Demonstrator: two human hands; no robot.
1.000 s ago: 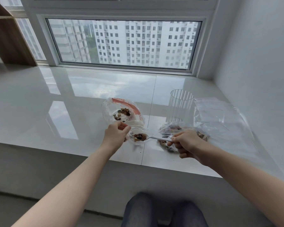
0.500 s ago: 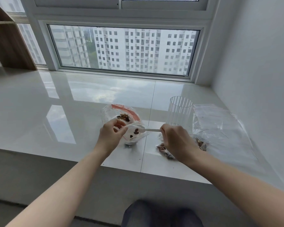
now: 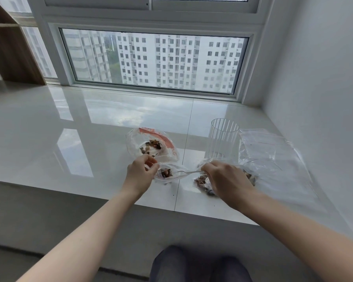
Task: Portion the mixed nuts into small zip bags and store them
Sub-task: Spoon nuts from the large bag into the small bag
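My left hand [image 3: 140,173] pinches the rim of a small clear zip bag [image 3: 167,173] that holds a few mixed nuts, low over the white ledge. My right hand [image 3: 226,180] grips the handle of a white plastic spoon [image 3: 186,172] whose bowl reaches into that bag's mouth. Under my right hand lies the large clear bag of mixed nuts [image 3: 251,177], partly hidden by the hand. Behind my left hand sits another small zip bag with a red strip [image 3: 151,144] and nuts inside.
A ribbed clear plastic cup [image 3: 222,139] stands upright just behind my right hand. Several flat clear bags [image 3: 273,151] lie at the right by the white wall. The glossy ledge [image 3: 69,139] ends in a front edge near my knees; a window runs behind.
The spoon and the small bag have come down closer to the ledge, and the spoon's bowl now sits lower in the bag's mouth. My right hand has dropped over the large nut bag.
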